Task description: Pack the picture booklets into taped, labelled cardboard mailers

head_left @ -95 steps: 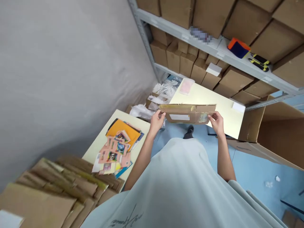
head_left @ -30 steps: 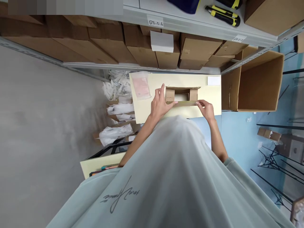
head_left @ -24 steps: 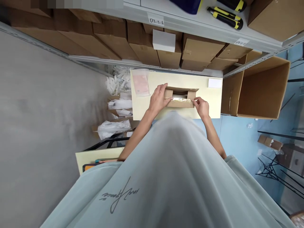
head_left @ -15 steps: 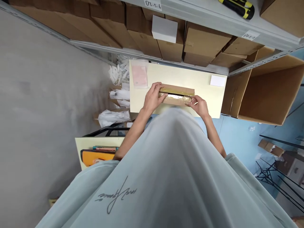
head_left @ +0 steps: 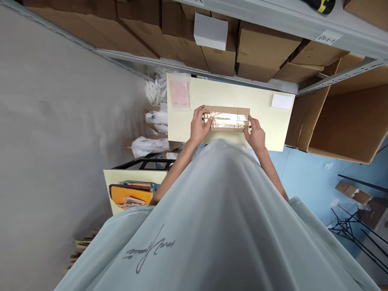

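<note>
Between my hands is a small brown cardboard box (head_left: pixel 227 109) with shiny clear tape (head_left: pixel 228 119) along its top. The tape glares in the light, and the top looks flat. My left hand (head_left: pixel 200 123) grips the box's left end, fingers over the far edge and thumb on the tape. At the other end my right hand (head_left: pixel 254 132) holds the box with curled fingers and thumb. The box is over the cream tabletop (head_left: pixel 266 125), near its front edge; whether it rests on the top, I cannot tell.
A pink packet in a clear sleeve (head_left: pixel 179 93) lies at the table's left, a white card (head_left: pixel 281 101) at its right. Shelves of cardboard boxes (head_left: pixel 266 44) run behind. A large open carton (head_left: pixel 348 121) stands right; plastic-wrapped items (head_left: pixel 150 146) are at left.
The dark gap along the box's top has closed, and its flaps now lie flat under the tape. My right hand has shifted to the box's right end. The view has tilted slightly.
</note>
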Demonstrator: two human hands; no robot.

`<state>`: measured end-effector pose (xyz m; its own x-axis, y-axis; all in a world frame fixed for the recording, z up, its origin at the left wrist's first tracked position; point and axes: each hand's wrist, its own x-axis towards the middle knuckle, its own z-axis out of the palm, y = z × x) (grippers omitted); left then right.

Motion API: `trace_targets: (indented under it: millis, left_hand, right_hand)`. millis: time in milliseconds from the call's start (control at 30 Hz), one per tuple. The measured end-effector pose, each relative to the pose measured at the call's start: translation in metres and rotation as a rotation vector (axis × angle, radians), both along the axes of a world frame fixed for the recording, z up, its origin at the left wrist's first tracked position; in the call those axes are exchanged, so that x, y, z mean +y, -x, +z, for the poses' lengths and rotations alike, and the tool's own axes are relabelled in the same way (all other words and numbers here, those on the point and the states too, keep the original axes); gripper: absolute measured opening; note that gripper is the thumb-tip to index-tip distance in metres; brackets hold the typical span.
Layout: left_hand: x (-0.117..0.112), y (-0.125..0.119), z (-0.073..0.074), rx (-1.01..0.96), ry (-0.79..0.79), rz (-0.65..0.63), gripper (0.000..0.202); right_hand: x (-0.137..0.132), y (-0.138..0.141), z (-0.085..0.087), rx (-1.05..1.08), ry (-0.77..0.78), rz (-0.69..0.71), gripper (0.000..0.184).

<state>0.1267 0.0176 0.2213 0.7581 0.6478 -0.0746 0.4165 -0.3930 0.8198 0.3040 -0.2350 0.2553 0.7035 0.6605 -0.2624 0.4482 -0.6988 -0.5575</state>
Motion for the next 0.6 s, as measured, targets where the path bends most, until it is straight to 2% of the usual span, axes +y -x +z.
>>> trace_targets:
  millis: [133, 300, 433, 600]
  left_hand:
    - [-0.018, -0.016, -0.024, -0.059, 0.045, 0.137, 0.052]
    - [-0.025, -0.037, -0.035, -0.066, 0.053, 0.184, 0.054]
    - [-0.007, -0.047, -0.035, -0.034, 0.077, 0.14, 0.06]
    - [0.024, -0.07, -0.03, -0.047, 0.068, 0.072, 0.081]
  right_hand:
    - [0.012, -0.007, -0.01, -0.051, 0.092, -0.011, 0.071]
    - [0.02, -0.029, -0.022, -0.079, 0.057, -0.098, 0.073]
    - [0.03, -0.036, -0.025, -0.043, 0.031, -0.113, 0.077]
    - [0.061, -0.055, -0.029, -0.018, 0.008, -0.142, 0.084]
